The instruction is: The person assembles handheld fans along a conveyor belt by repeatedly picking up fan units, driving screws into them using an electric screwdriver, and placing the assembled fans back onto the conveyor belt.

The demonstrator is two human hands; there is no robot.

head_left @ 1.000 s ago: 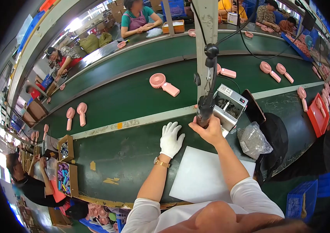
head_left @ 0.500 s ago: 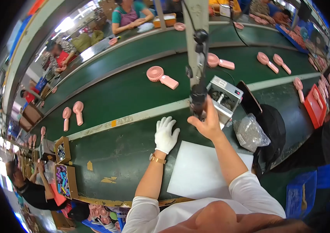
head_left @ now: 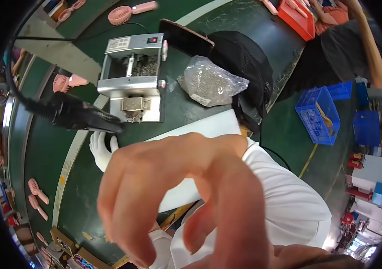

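My right hand (head_left: 173,166), bare, is raised large and close in front of the camera. Its fingers are bent and apart, and I see nothing held between them. Behind it, my left hand (head_left: 100,150) in a white glove rests on the dark green bench with fingers spread; my right hand covers part of it. A white sheet (head_left: 218,123) lies under my right hand. Just above my left hand hangs a black tool or clamp end (head_left: 85,117) on a cable. Beyond stands a small metal screw feeder (head_left: 133,83) with small metal pieces in its tray.
A clear bag of small metal pieces (head_left: 211,83), a phone (head_left: 186,38) and a black bag (head_left: 245,58) lie right of the feeder. Pink handheld fans (head_left: 69,82) are on the belt at left. A blue crate (head_left: 319,115) stands on the floor; a co-worker's arm (head_left: 373,49) shows at right.
My right hand has left the black tool by the post and come up close to the camera. The view has turned right and tilted. My left hand still lies on the bench.
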